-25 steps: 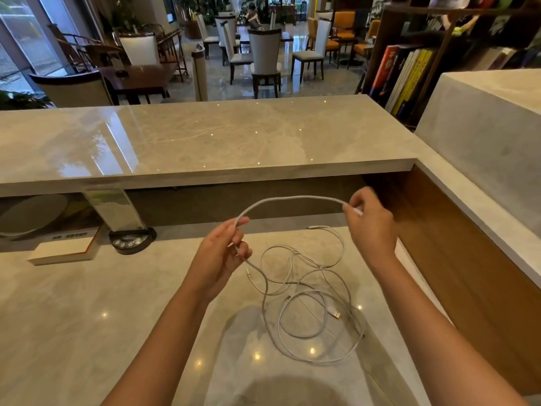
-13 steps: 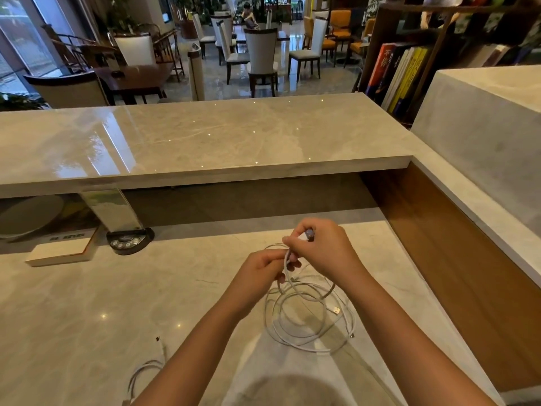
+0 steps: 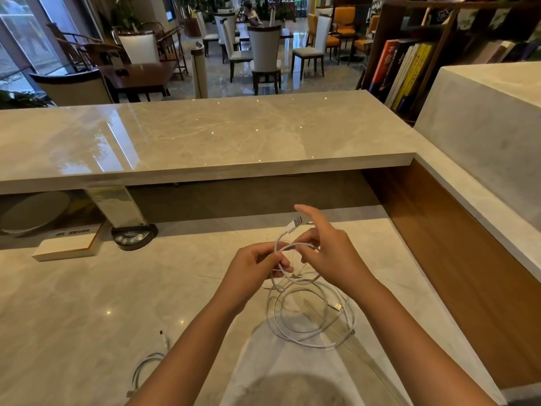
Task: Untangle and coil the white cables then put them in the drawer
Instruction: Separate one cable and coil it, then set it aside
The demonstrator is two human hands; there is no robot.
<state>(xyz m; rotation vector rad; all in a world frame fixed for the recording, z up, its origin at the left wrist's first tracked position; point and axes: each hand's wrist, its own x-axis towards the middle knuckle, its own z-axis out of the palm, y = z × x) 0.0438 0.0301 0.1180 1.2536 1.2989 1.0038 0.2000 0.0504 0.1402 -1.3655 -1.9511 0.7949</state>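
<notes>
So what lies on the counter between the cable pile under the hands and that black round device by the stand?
Nothing: in the head view the marble counter is bare between the cable pile and the black round device. A second white cable lies nearer, lower left.

white cables lie in loose tangled loops, usb plug raised.

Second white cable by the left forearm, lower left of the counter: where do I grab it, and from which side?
Judging by its pose, take the second cable at its plug end, from above. That end lies straight and apart from the loops on the counter, so a top pinch should lift it without dragging the coil. The left forearm hides the rest.
</notes>
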